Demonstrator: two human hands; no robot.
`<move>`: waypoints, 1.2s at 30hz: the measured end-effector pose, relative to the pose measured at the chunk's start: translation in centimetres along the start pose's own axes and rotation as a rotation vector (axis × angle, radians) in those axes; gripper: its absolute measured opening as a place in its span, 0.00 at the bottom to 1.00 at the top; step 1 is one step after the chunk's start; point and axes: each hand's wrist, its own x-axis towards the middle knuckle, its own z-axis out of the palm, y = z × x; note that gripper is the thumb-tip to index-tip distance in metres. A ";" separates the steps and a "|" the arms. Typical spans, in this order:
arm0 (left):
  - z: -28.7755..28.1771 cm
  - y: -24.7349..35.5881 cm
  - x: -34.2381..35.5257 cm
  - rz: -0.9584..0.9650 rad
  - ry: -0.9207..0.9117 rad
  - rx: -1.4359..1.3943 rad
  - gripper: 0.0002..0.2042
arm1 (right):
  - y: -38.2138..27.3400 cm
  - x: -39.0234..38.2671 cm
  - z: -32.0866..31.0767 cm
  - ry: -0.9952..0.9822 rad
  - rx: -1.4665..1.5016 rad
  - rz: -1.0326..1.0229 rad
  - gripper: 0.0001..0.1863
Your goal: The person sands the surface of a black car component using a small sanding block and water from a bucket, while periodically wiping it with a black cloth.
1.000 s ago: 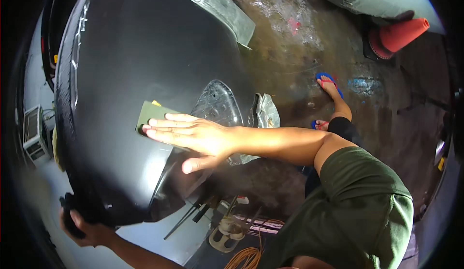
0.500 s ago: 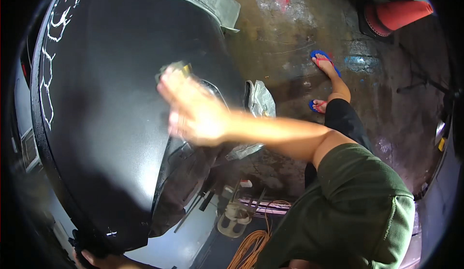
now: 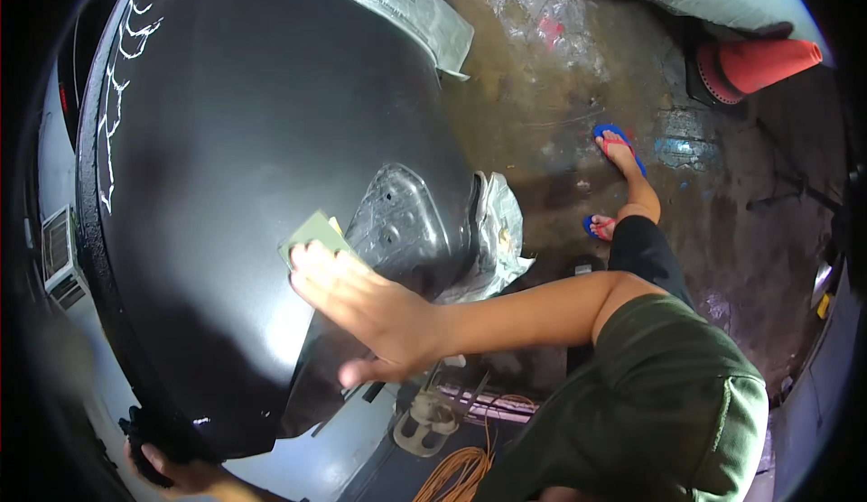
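A large black car body panel [image 3: 244,123] with a smooth, curved dull face fills the left side. My right hand [image 3: 370,308] reaches across it, fingers held together over a square green-grey abrasive pad [image 3: 316,234], thumb held apart. The pad lies on the panel beside a dark recessed section [image 3: 397,213] with small holes. Down at the lower left, my left hand [image 3: 176,473] curls round a black lumpy thing [image 3: 152,439] by the panel's bottom corner. Its kind is too dark to make out.
Newspaper masking [image 3: 397,1] covers the panel's far edge, and more covering sheet [image 3: 501,227] hangs at its right. An orange cone [image 3: 759,67] stands on the stained floor [image 3: 551,96]. Orange cord [image 3: 456,470] lies coiled near a beige plastic seat [image 3: 426,425].
My right hand has moved nearer to me over the panel with the pad, uncovering the recessed section. My left hand remains at the corner. The whole view has shifted slightly.
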 end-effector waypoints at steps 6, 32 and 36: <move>2.6 1.9 -0.5 0.013 0.063 0.158 0.13 | 8.6 5.7 -3.5 0.429 0.015 0.275 0.41; 5.5 9.3 0.0 -0.118 -0.392 0.471 0.19 | -0.8 19.3 -2.4 0.043 -0.345 -0.456 0.44; 7.5 8.8 2.2 -0.279 -0.512 0.448 0.16 | 0.0 19.5 -3.0 -0.069 -0.250 -0.584 0.44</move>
